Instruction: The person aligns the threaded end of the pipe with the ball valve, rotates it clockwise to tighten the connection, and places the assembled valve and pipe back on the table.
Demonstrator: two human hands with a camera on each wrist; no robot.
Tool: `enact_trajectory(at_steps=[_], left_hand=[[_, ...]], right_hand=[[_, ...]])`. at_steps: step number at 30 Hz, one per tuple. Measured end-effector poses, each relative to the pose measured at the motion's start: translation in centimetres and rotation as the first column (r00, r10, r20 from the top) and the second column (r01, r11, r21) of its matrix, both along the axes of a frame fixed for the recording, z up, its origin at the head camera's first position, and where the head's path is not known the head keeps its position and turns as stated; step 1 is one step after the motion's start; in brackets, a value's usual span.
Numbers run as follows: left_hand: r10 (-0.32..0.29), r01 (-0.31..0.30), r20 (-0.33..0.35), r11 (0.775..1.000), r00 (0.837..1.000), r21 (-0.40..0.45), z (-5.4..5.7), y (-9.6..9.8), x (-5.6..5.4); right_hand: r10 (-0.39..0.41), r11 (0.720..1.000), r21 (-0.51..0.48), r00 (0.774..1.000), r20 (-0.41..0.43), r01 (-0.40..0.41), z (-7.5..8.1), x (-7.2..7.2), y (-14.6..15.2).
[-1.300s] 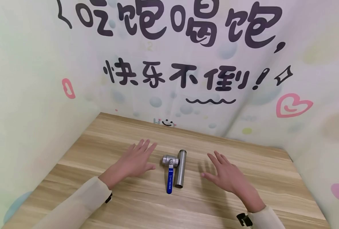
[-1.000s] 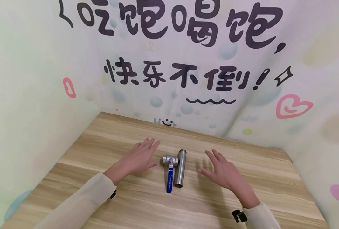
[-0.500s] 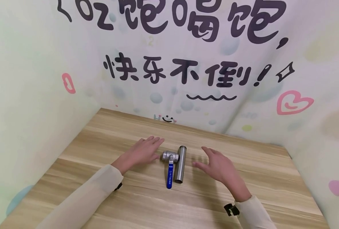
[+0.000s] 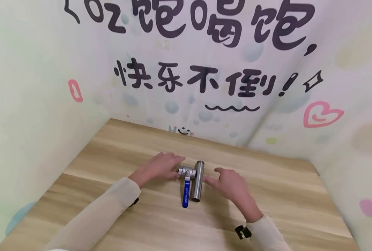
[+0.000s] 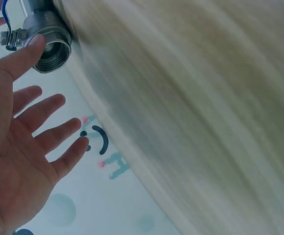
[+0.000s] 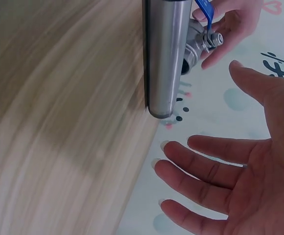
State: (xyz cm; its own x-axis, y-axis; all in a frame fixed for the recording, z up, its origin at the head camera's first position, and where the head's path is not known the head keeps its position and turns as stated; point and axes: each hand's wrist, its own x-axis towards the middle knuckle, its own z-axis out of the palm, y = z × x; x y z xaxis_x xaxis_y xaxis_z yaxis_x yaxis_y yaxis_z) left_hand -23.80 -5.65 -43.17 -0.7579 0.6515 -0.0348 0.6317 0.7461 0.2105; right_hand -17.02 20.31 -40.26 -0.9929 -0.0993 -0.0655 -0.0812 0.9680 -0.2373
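Note:
A steel ball valve (image 4: 184,170) with a blue lever handle (image 4: 186,196) lies on the wooden table, its threaded end facing my left hand (image 4: 161,166). Against its other end lies a smooth steel pipe (image 4: 198,183). In the left wrist view the left thumb (image 5: 28,55) overlaps the rim of the valve's threaded opening (image 5: 54,56), while the other fingers are spread. My right hand (image 4: 232,184) is just right of the pipe, thumb pointing at its side. The right wrist view shows that hand's fingers (image 6: 200,166) loosely extended with nothing in them, beside the pipe (image 6: 166,63).
The table (image 4: 135,223) has light wood grain. Behind it and on both sides rise pale walls (image 4: 88,69) printed with dark lettering and coloured spots. Dark straps (image 4: 243,232) sit at the wrists, by the light sleeves (image 4: 101,212).
Both hands have moved inward, the left rightward to the valve's end, the right leftward toward the pipe, its fingers bending a little more. Valve and pipe stay put on the table.

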Motion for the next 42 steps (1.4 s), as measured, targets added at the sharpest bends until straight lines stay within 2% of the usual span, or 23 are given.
enact_trajectory(at_steps=[4, 9, 14, 24, 29, 36, 42], left_hand=[[-0.036, 0.036, 0.034, 0.999, 0.999, -0.004, -0.5, 0.7, 0.6], [-0.071, 0.071, -0.001, 0.997, 0.997, 0.002, -1.1, 1.8, 1.2], [-0.081, 0.081, -0.045, 0.997, 0.996, -0.007, -1.2, 2.4, 1.4], [-0.081, 0.080, -0.051, 0.997, 0.995, -0.004, -1.5, 2.5, 1.5], [-0.071, 0.072, -0.064, 0.997, 0.995, 0.011, -1.4, 2.5, 1.3], [-0.051, 0.053, -0.032, 0.997, 0.998, 0.054, -1.0, 2.6, 1.0], [-0.043, 0.047, -0.061, 0.997, 0.997, 0.053, -0.8, 2.7, 0.8]], right_hand=[[-0.012, 1.000, 0.006, 1.000, 0.019, 0.012, -0.9, 0.7, -0.7], [-0.041, 0.999, 0.022, 0.998, 0.047, 0.040, -1.7, 1.4, -1.5], [-0.054, 0.999, -0.001, 0.996, 0.066, 0.054, -2.2, 1.8, -2.4], [0.001, 1.000, -0.019, 0.998, 0.062, 0.000, -3.3, 2.2, -3.2], [0.029, 0.999, -0.019, 0.998, 0.050, -0.028, -3.3, 1.8, -3.5], [0.036, 0.999, 0.008, 0.998, 0.058, -0.037, -2.8, 1.7, -3.8], [0.036, 0.999, 0.010, 0.998, 0.055, -0.037, -2.6, 1.6, -4.1]])
